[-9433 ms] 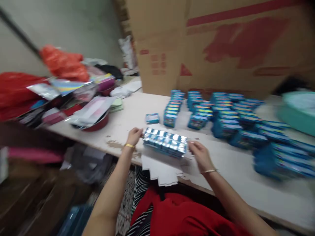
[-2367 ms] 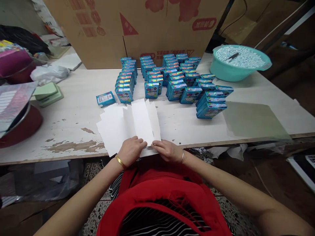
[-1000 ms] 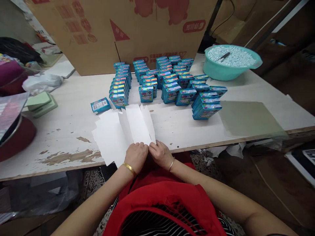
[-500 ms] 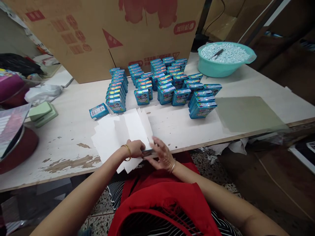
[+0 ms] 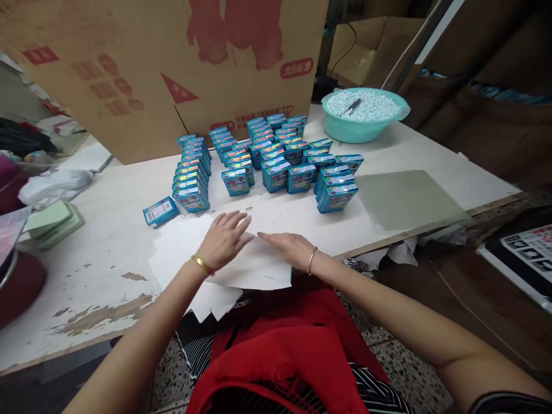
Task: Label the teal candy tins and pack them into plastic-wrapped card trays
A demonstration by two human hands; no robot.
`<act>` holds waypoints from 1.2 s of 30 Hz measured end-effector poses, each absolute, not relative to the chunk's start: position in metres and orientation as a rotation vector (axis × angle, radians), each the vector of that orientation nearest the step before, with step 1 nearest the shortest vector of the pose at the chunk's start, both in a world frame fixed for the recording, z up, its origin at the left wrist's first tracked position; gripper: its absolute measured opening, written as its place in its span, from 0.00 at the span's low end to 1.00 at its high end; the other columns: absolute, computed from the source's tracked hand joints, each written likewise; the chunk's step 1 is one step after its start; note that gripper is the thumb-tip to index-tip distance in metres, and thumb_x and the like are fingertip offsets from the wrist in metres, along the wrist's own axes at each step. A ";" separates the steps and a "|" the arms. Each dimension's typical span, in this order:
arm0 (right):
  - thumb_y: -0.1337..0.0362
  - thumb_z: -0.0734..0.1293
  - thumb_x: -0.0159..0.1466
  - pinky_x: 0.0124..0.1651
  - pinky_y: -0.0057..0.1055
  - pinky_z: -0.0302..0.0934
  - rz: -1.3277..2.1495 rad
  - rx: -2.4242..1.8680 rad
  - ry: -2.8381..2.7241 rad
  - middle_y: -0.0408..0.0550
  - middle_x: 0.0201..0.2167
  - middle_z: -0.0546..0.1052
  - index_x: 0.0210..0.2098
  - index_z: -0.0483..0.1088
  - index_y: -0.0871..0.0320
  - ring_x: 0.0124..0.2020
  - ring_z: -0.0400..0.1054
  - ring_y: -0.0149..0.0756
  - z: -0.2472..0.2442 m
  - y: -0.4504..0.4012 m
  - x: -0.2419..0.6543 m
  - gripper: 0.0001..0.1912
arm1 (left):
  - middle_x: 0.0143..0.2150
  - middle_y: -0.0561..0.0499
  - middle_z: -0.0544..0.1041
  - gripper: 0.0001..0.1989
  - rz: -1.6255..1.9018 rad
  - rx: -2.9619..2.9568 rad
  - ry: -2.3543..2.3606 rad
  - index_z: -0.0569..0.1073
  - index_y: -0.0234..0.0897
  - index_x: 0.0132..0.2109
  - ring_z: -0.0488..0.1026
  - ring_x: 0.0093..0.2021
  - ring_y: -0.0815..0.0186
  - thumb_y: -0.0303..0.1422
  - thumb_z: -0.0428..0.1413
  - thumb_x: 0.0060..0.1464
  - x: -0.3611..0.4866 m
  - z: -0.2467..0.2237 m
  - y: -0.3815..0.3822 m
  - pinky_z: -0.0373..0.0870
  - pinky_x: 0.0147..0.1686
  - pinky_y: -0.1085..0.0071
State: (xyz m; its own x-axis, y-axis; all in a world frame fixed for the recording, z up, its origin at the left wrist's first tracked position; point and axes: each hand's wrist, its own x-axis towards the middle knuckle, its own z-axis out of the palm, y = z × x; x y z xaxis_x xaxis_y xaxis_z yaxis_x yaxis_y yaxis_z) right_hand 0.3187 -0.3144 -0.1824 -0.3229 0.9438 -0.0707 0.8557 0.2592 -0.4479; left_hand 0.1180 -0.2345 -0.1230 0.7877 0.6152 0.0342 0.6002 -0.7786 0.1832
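At the near edge of the tabletop (image 5: 99, 259), toward six o'clock, a white sheet (image 5: 254, 273) lies on top of a fanned pile of sheets (image 5: 172, 247), beneath both hands. The left hand (image 5: 222, 241) rests over its upper left part, fingers spread and gripping nothing, probably to keep the stack from sliding. The right hand (image 5: 290, 248) lies along its right side with fingers straight and together; its thumb is hidden, so I cannot tell whether it pinches the edge.

From about half past ten round to two o'clock, blue boxes (image 5: 277, 178) stand upright in rows with fronts turned toward the person, likely so they stay orderly and well back from the forearms. One lying box (image 5: 160, 211), at ten o'clock, is down on its side near the pile. Behind the rows, the big carton (image 5: 142, 46) at eleven to twelve is cut off by the top border. A turquoise basin (image 5: 353, 133), between one and two o'clock, holds pale pellets (image 5: 371, 106).

What lies beneath the top sheet is covered; a sliver of blue by its near right corner may be another box, though it shows poorly. At nine o'clock, a dark red bowl (image 5: 23, 282) is cropped by the left border.
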 end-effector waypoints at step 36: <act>0.73 0.53 0.67 0.37 0.35 0.65 0.116 -1.935 -2.697 0.57 0.46 0.73 0.50 0.66 0.57 0.46 0.68 0.45 -0.169 -0.274 0.320 0.17 | 0.44 0.41 0.73 0.14 -0.484 2.995 0.839 0.69 0.35 0.49 0.72 0.44 0.58 0.24 0.45 0.58 0.131 -0.146 -0.204 0.69 0.41 0.62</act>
State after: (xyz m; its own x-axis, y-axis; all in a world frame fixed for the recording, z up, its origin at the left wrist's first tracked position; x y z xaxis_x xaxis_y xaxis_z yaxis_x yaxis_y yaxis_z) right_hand 0.3198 -0.2744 -0.1689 -0.3105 0.9322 -0.1859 0.9448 0.3242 0.0479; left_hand 0.1311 -0.2045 -0.1463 0.8106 0.5084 -0.2906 0.5064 -0.8578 -0.0881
